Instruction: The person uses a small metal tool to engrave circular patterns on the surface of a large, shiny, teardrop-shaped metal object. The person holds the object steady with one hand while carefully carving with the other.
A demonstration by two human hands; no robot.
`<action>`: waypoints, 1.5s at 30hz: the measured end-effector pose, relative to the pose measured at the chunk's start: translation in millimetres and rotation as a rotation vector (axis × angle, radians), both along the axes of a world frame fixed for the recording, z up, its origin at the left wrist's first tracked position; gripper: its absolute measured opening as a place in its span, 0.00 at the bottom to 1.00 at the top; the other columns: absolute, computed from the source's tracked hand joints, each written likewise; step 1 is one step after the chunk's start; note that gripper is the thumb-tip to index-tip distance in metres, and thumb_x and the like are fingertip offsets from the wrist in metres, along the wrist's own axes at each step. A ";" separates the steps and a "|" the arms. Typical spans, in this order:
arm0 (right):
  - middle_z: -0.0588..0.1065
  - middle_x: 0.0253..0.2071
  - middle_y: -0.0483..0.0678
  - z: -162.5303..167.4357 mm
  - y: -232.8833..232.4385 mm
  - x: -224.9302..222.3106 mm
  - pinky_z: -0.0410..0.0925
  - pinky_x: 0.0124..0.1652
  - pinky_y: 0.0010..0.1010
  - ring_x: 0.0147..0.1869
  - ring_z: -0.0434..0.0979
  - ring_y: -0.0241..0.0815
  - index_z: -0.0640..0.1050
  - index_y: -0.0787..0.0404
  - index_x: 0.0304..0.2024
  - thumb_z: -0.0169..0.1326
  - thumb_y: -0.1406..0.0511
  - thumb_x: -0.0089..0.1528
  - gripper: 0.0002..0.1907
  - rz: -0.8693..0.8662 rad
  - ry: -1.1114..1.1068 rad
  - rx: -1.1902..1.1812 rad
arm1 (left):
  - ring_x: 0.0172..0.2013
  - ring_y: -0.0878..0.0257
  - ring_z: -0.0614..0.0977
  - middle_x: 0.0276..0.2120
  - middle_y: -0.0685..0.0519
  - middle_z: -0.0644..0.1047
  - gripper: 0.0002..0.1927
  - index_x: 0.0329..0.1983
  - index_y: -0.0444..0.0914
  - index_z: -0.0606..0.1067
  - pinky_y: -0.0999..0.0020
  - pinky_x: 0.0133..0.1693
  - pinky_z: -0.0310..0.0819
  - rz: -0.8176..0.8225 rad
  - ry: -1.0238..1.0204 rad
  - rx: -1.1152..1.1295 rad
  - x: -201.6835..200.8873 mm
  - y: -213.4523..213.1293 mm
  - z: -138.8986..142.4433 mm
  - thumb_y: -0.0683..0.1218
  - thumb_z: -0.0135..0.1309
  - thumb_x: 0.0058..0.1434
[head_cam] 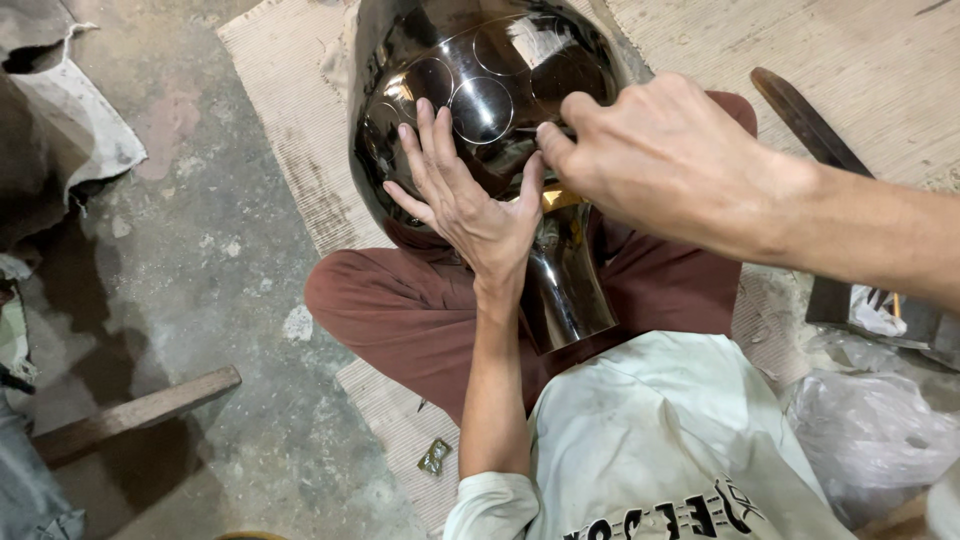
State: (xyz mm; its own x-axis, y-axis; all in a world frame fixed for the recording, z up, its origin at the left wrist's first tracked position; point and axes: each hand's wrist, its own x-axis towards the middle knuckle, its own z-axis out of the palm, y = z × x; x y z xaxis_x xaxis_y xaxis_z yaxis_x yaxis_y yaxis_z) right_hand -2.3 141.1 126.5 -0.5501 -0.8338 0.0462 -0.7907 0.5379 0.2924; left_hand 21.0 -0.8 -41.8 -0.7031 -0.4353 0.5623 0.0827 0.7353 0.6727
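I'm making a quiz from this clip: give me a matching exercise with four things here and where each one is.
Things:
1. left hand
2. right hand
3. wooden plank
4. clear plastic bag

Places:
A. on the concrete floor at lower left
B. at lower right, beside the white shirt
C. palm flat on the shiny metal vessel
D. pinching a thin tool at the vessel's surface

Pairs: 1-C, 2-D, 3-A, 4-B

Stained grey concrete floor, ribbed woven mat, wooden plank lower left, dim light
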 end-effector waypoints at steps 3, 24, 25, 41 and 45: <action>0.78 0.37 0.57 -2.0 2.2 1.5 0.72 0.21 0.39 0.25 0.81 0.51 0.79 0.65 0.52 0.56 0.66 0.56 0.21 -0.048 -0.010 -0.018 | 0.79 0.52 0.53 0.76 0.55 0.59 0.53 0.75 0.44 0.57 0.28 0.75 0.27 0.000 0.002 0.000 -0.9 -0.1 -2.1 0.60 0.71 0.52; 0.76 0.31 0.57 -9.4 2.3 14.3 0.71 0.20 0.43 0.24 0.80 0.54 0.77 0.68 0.53 0.56 0.65 0.59 0.21 -0.243 -0.099 -0.130 | 0.79 0.52 0.52 0.76 0.55 0.58 0.54 0.76 0.43 0.56 0.29 0.75 0.28 -0.002 -0.008 -0.015 -0.4 -0.9 -1.7 0.63 0.71 0.52; 0.76 0.32 0.57 -9.8 1.5 13.7 0.71 0.21 0.43 0.25 0.80 0.55 0.77 0.68 0.52 0.57 0.65 0.58 0.21 -0.226 -0.080 -0.125 | 0.79 0.52 0.52 0.76 0.55 0.58 0.54 0.76 0.43 0.56 0.29 0.75 0.28 0.002 -0.008 -0.017 -0.3 -0.7 -1.8 0.63 0.71 0.52; 0.77 0.32 0.54 -16.0 5.7 8.3 0.71 0.19 0.34 0.24 0.80 0.48 0.77 0.68 0.54 0.58 0.67 0.57 0.22 -0.031 0.059 -0.036 | 0.79 0.51 0.49 0.77 0.50 0.55 0.52 0.75 0.43 0.56 0.31 0.75 0.25 -0.105 0.008 -0.019 9.5 -8.6 1.1 0.55 0.68 0.50; 0.78 0.32 0.53 -20.2 11.7 12.3 0.72 0.21 0.30 0.24 0.80 0.42 0.76 0.72 0.60 0.57 0.69 0.58 0.26 0.042 0.070 0.068 | 0.80 0.53 0.49 0.79 0.51 0.55 0.51 0.77 0.43 0.55 0.35 0.78 0.24 -0.221 0.066 0.052 22.9 -19.1 -0.1 0.46 0.61 0.48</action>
State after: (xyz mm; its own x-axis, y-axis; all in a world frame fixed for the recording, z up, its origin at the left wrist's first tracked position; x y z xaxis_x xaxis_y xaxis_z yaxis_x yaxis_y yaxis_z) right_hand 10.0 152.8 106.2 -0.5117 -0.8588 0.0257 -0.7887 0.4813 0.3824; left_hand 43.9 -19.9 -41.9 -0.7472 -0.3045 0.5907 0.2826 0.6589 0.6971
